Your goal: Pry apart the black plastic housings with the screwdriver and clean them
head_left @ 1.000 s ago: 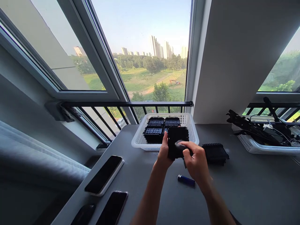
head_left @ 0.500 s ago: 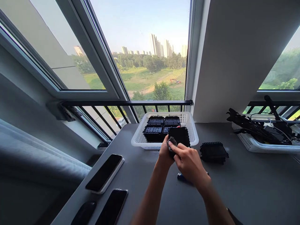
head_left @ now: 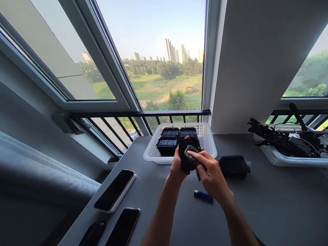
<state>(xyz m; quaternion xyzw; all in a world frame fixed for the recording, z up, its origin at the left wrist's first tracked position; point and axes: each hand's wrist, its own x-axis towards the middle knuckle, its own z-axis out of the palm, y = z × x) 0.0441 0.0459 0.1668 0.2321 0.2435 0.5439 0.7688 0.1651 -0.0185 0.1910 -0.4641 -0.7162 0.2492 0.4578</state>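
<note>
My left hand grips a black plastic block by its left edge and holds it up in front of the white basket. My right hand is closed on a small grey cloth and presses it against the face of the block. Inside the basket lie several more black blocks. Another black block sits on the grey table to the right of my hands. A blue lighter lies on the table just below my right hand.
Two dark phones and a third dark device lie at the table's left front. A second white basket full of black cables stands at the right. A black rail runs under the window behind the table.
The block has turned and shifted slightly left in my left hand. My right hand with the cloth has moved across its face, from the right side to the upper middle.
</note>
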